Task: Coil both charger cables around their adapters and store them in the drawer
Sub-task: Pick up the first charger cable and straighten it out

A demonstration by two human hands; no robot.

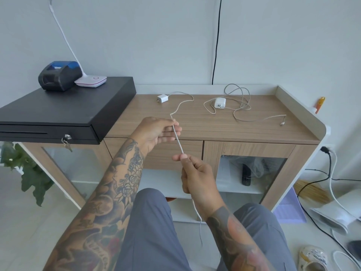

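Note:
A small white adapter (161,98) lies at the back of the wooden counter (214,128). Its pale cable (178,138) runs forward off the counter and is stretched taut between my hands. My left hand (158,132) pinches it near the counter's front edge; my right hand (195,173) grips it lower, and the loose end dangles past my wrist. A second, larger white adapter (220,103) sits further right with its grey cable (242,106) in loose tangled loops. A closed drawer front (195,151) shows under the counter behind my hands.
A black cash drawer (64,114) sits on the counter's left end, bearing a small printer (58,75) and a white lamp base (91,81). The counter has a raised rim at the back and right. Floor cables, a fan and a slipper lie at the right.

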